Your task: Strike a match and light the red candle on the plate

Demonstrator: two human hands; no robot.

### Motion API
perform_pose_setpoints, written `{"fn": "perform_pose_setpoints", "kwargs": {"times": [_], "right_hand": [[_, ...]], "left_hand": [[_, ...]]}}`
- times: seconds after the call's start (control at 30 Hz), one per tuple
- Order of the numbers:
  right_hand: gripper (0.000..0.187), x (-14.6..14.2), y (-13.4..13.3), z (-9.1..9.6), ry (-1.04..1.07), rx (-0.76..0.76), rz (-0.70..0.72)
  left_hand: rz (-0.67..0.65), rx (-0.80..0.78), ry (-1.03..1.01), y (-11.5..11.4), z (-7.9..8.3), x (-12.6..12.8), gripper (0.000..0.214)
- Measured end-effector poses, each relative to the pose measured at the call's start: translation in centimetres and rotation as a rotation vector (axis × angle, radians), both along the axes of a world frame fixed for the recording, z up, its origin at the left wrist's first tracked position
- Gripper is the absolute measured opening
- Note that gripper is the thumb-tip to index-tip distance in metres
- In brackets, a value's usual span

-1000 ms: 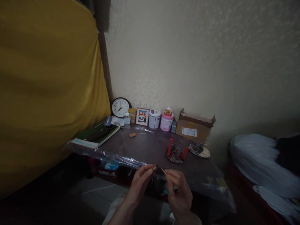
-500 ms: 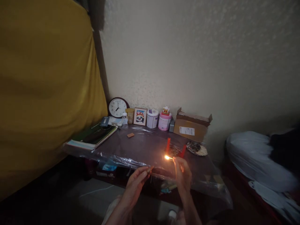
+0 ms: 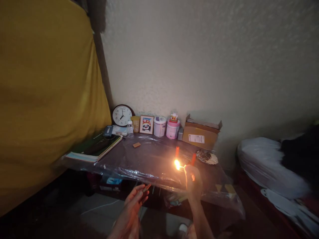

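My right hand (image 3: 193, 179) pinches a burning match (image 3: 179, 165), its flame just below the left of two red candles (image 3: 177, 152) that stand in a small dish on the low table (image 3: 149, 159). The second red candle (image 3: 193, 159) rises right above my fingers. My left hand (image 3: 136, 200) hangs lower, in front of the table's near edge, with its fingers closed on a small matchbox (image 3: 146, 188). The dish itself is mostly hidden behind the flame and my right hand.
A clear plastic sheet (image 3: 224, 196) covers the table. Along the wall stand a clock (image 3: 121, 115), a framed picture (image 3: 146, 124), two tins (image 3: 159, 126) and a cardboard box (image 3: 200, 132). Books (image 3: 96, 147) lie at the left, a patterned plate (image 3: 206, 156) right.
The match went from unlit at the matchbox to burning. My right hand carried it up and forward to the candles, and my left hand dropped lower with the matchbox.
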State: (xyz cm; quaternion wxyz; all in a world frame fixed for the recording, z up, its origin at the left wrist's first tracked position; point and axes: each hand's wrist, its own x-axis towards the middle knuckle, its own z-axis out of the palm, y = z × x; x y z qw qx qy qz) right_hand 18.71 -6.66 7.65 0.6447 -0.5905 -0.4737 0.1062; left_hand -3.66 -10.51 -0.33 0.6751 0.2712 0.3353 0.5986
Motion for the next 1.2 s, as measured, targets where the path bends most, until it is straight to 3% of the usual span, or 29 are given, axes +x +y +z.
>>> {"fn": "perform_pose_setpoints", "kwargs": {"times": [0.2, 0.83, 1.0, 1.2], "right_hand": [[0.022, 0.3, 0.7, -0.4, 0.016, 0.051, 0.026], [0.021, 0.9, 2.9, -1.2, 0.01, 0.061, 0.042], [0.022, 1.1, 3.5, -1.1, 0.031, 0.069, 0.064], [0.024, 1.4, 4.6, -1.1, 0.035, 0.063, 0.074]], "left_hand": [[0.015, -0.038, -0.057, 0.5, -1.9, -0.5, 0.024], [-0.019, -0.082, -0.101, 1.2, -3.3, -1.0, 0.027], [-0.055, -0.079, -0.084, 1.5, -2.6, -0.9, 0.029], [-0.101, 0.01, -0.122, 3.9, 0.0, 0.5, 0.027]]}}
